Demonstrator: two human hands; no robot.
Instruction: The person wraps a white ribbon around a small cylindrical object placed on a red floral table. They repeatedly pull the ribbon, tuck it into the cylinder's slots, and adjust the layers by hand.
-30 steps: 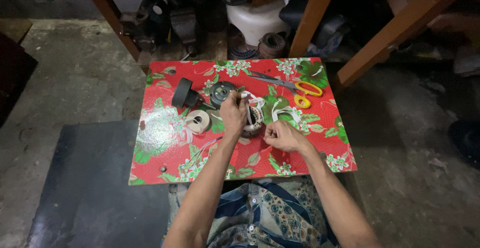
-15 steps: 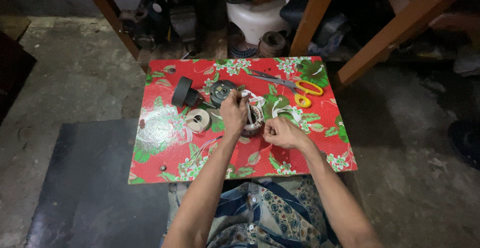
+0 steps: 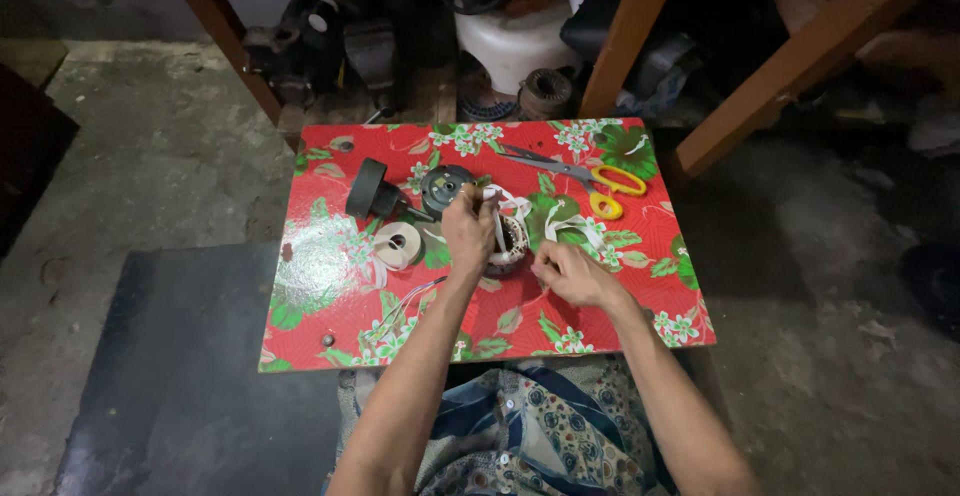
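A round metal motor stator (image 3: 507, 245) with windings and white strips lies at the middle of a low table covered in a red flowered cloth (image 3: 330, 286). My left hand (image 3: 468, 233) grips the stator's left side from above. My right hand (image 3: 568, 274) sits just to its right, fingers pinched on a white strip (image 3: 556, 218) that runs from the stator.
A roll of white tape (image 3: 399, 245), a black round part (image 3: 368, 192) and a dark metal disc (image 3: 445, 187) lie left of the stator. Yellow-handled scissors (image 3: 598, 182) rest at the back right. Wooden legs (image 3: 628, 36), motor parts and a white container (image 3: 517, 44) stand behind the table.
My hands have shifted only slightly on the stator; the right hand has drawn a little toward me with the strip.
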